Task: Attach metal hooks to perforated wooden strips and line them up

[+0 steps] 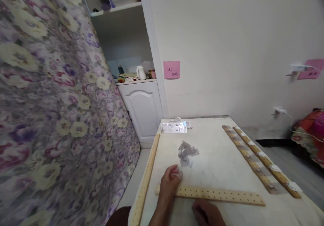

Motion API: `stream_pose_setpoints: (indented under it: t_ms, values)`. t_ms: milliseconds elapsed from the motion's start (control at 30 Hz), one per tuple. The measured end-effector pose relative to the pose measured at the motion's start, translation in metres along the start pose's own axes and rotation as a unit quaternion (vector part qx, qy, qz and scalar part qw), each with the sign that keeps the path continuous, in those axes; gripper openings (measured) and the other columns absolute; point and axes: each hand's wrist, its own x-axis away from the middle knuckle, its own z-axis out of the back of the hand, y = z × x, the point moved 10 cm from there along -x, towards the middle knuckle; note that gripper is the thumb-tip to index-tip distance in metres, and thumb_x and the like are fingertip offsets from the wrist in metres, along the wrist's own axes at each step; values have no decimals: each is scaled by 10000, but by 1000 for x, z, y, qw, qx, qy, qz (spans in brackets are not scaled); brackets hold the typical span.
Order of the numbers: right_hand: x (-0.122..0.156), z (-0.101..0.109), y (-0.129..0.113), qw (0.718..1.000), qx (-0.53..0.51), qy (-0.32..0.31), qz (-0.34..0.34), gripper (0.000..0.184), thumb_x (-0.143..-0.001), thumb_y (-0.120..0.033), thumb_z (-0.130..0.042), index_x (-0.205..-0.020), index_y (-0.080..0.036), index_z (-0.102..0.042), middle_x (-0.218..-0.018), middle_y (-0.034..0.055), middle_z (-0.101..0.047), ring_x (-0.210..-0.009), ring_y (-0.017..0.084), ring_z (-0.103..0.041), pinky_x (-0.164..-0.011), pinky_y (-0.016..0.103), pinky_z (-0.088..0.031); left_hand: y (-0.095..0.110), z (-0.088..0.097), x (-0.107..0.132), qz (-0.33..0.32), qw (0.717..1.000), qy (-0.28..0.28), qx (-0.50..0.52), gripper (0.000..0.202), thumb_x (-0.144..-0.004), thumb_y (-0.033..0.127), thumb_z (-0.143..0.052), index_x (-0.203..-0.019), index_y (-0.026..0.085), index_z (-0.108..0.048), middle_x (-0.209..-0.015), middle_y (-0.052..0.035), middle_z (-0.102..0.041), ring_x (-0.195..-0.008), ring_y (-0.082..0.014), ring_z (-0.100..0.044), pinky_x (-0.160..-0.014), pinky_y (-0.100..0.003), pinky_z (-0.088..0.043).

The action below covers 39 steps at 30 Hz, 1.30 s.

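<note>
My left hand (170,178) is closed in a pinch on a small clear plastic piece (179,174), above the left part of a wooden strip with rows of holes (217,194). The forearm crosses over that strip. My right hand (206,212) rests at the table's near side, just below the strip, with its fingers curled; whatever it may hold is hidden. Beyond the left hand lies a loose pile of greyish see-through plastic pieces (186,152), partly overlapping.
The white table (207,134) stands against the wall. A second holed wooden strip (145,178) runs along its left edge. Two strips with fittings attached, an inner one (246,155) and an outer one (265,161), lie at right. Clear blister packaging (174,127) sits at the back left.
</note>
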Motion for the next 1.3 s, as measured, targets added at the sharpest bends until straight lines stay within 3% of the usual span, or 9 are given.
stream_pose_setpoints:
  t_ms: [100, 200, 300, 500, 633, 833, 967, 1133, 1300]
  values:
    - [-6, 3, -4, 986, -162, -9, -48, 298, -791, -495, -505, -748, -203, -545, -642, 4, -608, -536, 133, -529, -531, 251, -403, 7, -20, 25, 31, 960, -86, 265, 556, -595, 313, -778, -1106, 176, -606, -968, -74, -659, -850, -181, -603, -788, -282, -442]
    - [-9, 3, -11, 936, -338, -13, -101, 414, -737, -601, -555, -851, -203, -553, -743, 20, -635, -571, 138, -574, -521, 252, -433, 21, -32, 47, 43, 929, -134, 343, 511, -607, 233, -795, -1085, 190, -621, -947, -56, -652, -799, -146, -597, -747, -253, -430]
    - [-10, 6, -20, 906, -406, -11, -116, 469, -682, -617, -622, -889, -198, -583, -791, 32, -635, -654, 158, -600, -546, 260, -463, 30, -41, 64, 53, 902, -184, 386, 426, -642, 212, -775, -1044, 185, -636, -920, -48, -644, -745, -138, -596, -717, -264, -431]
    - [-13, 38, -25, 933, -344, 48, -98, 364, -729, -529, -630, -840, -182, -620, -621, -28, -555, -470, 75, -424, -455, 219, -358, 11, -52, 91, 145, 857, -239, 434, 330, -740, 217, -710, -1058, 160, -638, -963, -78, -678, -859, -165, -639, -790, -270, -442]
    - [-10, 43, -35, 948, -304, 37, -81, 333, -740, -487, -632, -884, -187, -625, -671, -10, -590, -503, 94, -454, -474, 227, -367, 1, -58, 101, 167, 831, -258, 463, 286, -799, 243, -654, -1070, 154, -639, -939, -67, -687, -846, -152, -645, -769, -254, -447]
    - [4, 50, -72, 987, -143, 52, 47, 139, -813, -335, -566, -856, -220, -632, -798, 15, -602, -722, 161, -563, -653, 254, -442, 5, -56, 103, 165, 828, -227, 486, 178, -830, 245, -620, -988, 169, -653, -977, -69, -688, -904, -164, -641, -767, -244, -428]
    - [10, 48, -91, 989, -68, 34, 124, 198, -855, -234, -468, -971, -250, -628, -859, 22, -559, -754, 156, -551, -674, 256, -440, 3, -59, 105, 168, 841, -227, 461, 162, -816, 264, -641, -949, 171, -654, -965, -73, -691, -883, -169, -644, -751, -250, -421]
    - [12, 44, -93, 989, -49, -4, 138, 213, -882, -252, -417, -866, -229, -628, -845, 19, -485, -729, 144, -529, -636, 250, -425, -10, -64, 110, 191, 850, -235, 431, 179, -782, 290, -680, -925, 186, -654, -932, -60, -692, -821, -155, -644, -676, -227, -396]
    - [10, 53, -80, 994, -74, 24, 79, 150, -864, -244, -437, -807, -217, -573, -831, 10, -504, -729, 145, -520, -642, 255, -416, -6, -73, 117, 197, 837, -271, 432, 223, -804, 310, -649, -965, 155, -648, -883, -59, -674, -751, -129, -624, -632, -209, -382]
